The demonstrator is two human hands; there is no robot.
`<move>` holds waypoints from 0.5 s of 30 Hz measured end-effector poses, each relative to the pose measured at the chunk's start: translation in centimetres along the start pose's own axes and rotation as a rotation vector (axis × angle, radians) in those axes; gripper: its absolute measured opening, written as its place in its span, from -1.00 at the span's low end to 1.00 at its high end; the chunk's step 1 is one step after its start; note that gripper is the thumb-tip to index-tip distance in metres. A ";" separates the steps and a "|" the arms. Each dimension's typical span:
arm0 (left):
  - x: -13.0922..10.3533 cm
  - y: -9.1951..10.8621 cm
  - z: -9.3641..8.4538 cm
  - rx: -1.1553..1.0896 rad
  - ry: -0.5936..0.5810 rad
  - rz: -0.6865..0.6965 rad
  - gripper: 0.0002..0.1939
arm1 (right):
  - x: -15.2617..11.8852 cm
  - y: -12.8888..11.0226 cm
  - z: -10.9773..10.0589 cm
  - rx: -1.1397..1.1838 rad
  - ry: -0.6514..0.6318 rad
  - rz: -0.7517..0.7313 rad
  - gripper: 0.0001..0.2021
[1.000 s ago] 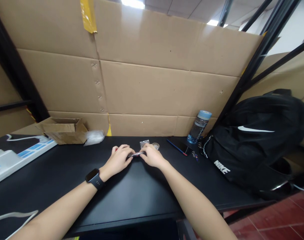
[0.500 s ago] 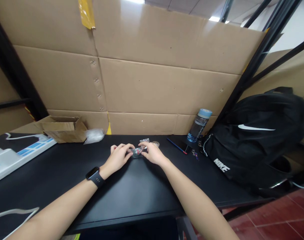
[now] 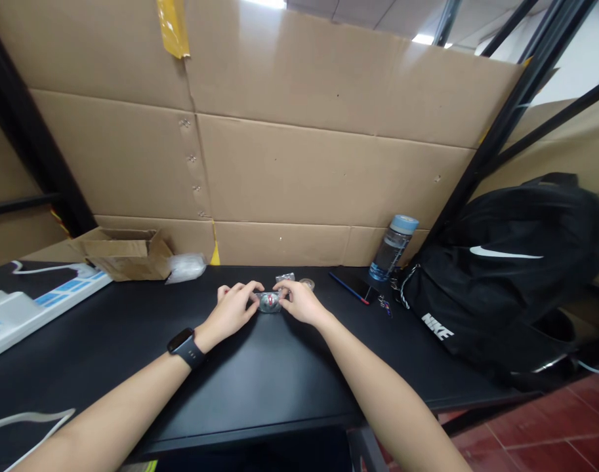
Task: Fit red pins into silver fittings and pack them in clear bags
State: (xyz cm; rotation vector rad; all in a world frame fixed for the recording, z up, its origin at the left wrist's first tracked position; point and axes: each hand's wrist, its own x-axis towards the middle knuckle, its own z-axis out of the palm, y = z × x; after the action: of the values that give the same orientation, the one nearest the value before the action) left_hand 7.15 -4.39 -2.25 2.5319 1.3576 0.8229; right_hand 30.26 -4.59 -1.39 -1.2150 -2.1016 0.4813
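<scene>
The left hand (image 3: 233, 307) and the right hand (image 3: 302, 301) work together near the far side of a black table (image 3: 250, 393), both grasping one small shiny packet (image 3: 269, 301). The left grips the packet's left end between thumb and fingertips; the right pinches its right end in the same fashion. The packet sits in the gap between the hands and shows a red mark near its middle; its contents appear greyish, though at this size they cannot be identified with confidence. A dark watch (image 3: 182, 341) is strapped on the left wrist. Just behind the right hand's fingers lies a clear sachet (image 3: 285, 277), with a small round item (image 3: 308, 283) beside it, partly covered by that hand. Further right are a dark phone (image 3: 351, 286) with a blue and red edge, a small key charm (image 3: 385, 306), a tilted bottle (image 3: 393, 249) with a light blue cap, and a black backpack (image 3: 506, 282). On the left stand an open carton (image 3: 132, 262), a bundle of clear plastic (image 3: 185, 267) touching or just beside it, and a white power strip (image 3: 58, 303). A cardboard panel (image 3: 279, 183) rises behind the table.
</scene>
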 end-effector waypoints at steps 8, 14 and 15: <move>0.2 0.6 -0.7 -0.110 0.002 -0.096 -0.70 | 0.4 0.2 0.1 0.183 0.050 0.100 -0.68; 0.5 0.2 -0.6 -0.306 0.039 -0.133 -0.52 | 0.7 -0.1 0.3 0.396 0.113 0.177 -0.67; 0.5 0.1 -0.6 -0.327 0.045 -0.135 -0.52 | 0.7 -0.3 0.4 0.409 0.111 0.183 -0.66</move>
State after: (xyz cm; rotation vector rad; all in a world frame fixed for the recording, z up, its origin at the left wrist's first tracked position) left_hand 7.16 -4.09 -1.50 2.1628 1.2696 0.9888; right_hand 29.60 -4.14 -1.25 -1.1625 -1.6985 0.8580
